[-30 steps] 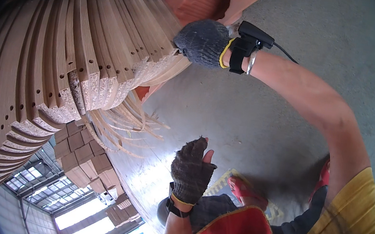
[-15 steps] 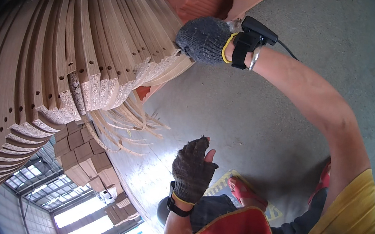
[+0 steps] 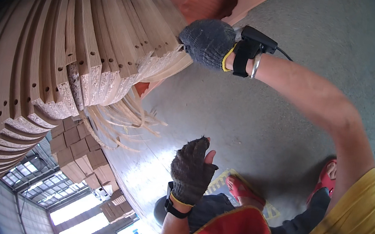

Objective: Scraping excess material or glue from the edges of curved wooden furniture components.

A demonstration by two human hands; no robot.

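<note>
- Boards (image 3: 97, 43): long, wood-grained, stacked in a fanned row, with round holes near their rough, speckled chipboard ends.
- Strips (image 3: 124, 113): thin, pale, curled, hanging below the boards.
- Floor (image 3: 282, 115): smooth grey concrete; brown boxes (image 3: 81, 150) piled beyond, near bright windows (image 3: 82, 231).
- Right hand (image 3: 209, 44): in a grey knit glove, fingers curled at the end corner of the boards; cannot tell whether it grips.
- Left hand (image 3: 191, 172): in a dark fuzzy glove, loosely open, thumb parted, visibly holding nothing, well apart from the boards.
</note>
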